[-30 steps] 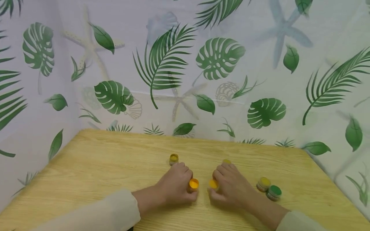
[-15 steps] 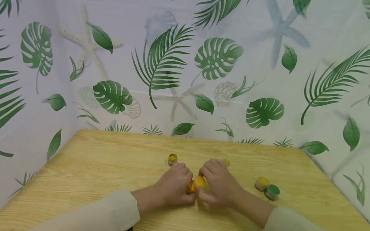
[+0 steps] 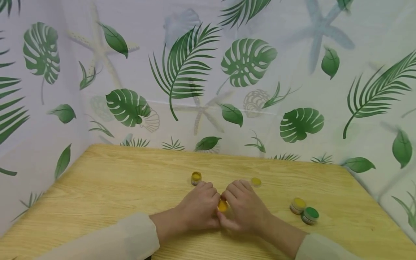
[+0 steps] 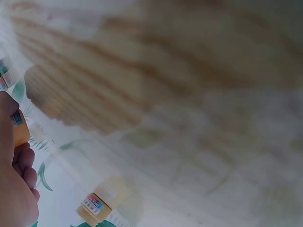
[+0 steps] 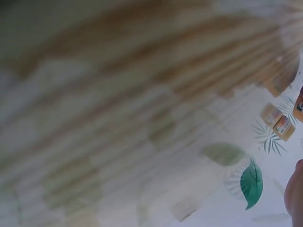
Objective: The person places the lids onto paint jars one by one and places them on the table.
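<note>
Between my two hands, in the head view, is a small paint jar with an orange lid (image 3: 222, 206) on its top. My left hand (image 3: 199, 208) grips the jar (image 4: 20, 130), whose orange side and label show in the left wrist view. From the right, my right hand (image 3: 245, 208) pinches the lid with thumb and fingers. The jar's body is mostly hidden by the hands in the head view. Just beyond the left hand stands an uncovered jar of dark yellow paint (image 3: 196, 178). A loose yellow lid (image 3: 256, 181) lies beyond the right hand.
Right of the right hand, a yellow-topped jar (image 3: 298, 205) and a green-topped jar (image 3: 310, 215) stand side by side. The wood-grain table (image 3: 130, 173) ends at a leaf-printed cloth (image 3: 201, 72) behind and at the sides.
My right hand has moved left, carrying the orange lid onto the jar. My left hand has stayed nearly still with the jar, and the hands now meet.
</note>
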The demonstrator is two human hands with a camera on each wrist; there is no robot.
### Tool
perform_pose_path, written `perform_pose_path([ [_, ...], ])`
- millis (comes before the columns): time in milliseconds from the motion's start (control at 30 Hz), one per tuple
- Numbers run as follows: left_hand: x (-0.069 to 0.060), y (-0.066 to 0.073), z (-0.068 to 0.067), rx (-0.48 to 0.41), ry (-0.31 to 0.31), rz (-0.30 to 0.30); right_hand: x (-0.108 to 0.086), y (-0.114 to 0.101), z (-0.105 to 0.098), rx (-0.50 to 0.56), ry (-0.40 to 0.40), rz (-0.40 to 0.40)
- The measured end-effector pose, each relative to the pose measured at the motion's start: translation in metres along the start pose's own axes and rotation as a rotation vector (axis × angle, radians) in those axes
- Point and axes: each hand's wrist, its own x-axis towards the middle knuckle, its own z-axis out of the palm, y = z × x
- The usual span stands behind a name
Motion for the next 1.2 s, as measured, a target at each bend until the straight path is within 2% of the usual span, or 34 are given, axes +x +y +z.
perform_pose_path([
  [333,0.003,0.004,0.001,0.043,0.07,0.01,-0.003,0.0,-0.001,-0.025,0.006,-0.018],
  [600,0.003,0.004,0.001,0.038,0.077,0.012,-0.002,-0.001,0.001,-0.044,0.033,0.004],
  [767,0.003,0.005,0.002,0.012,0.098,0.067,-0.002,-0.002,0.002,-0.049,0.043,-0.001],
  [900,0.003,0.008,0.003,0.029,0.123,0.101,-0.005,0.0,-0.001,-0.032,0.017,0.014],
  [967,0.003,0.01,0.002,0.023,0.12,0.073,-0.006,0.002,-0.003,-0.015,-0.002,0.023],
  [1067,0.003,0.011,0.0,0.0,0.091,-0.003,-0.006,0.002,-0.006,0.005,-0.025,0.02],
  [1133,0.003,0.011,-0.001,-0.023,0.075,-0.053,-0.005,0.002,-0.006,0.005,-0.027,0.003],
  [1200,0.003,0.01,-0.003,-0.032,0.073,-0.077,-0.004,0.001,-0.006,-0.005,-0.02,-0.01],
])
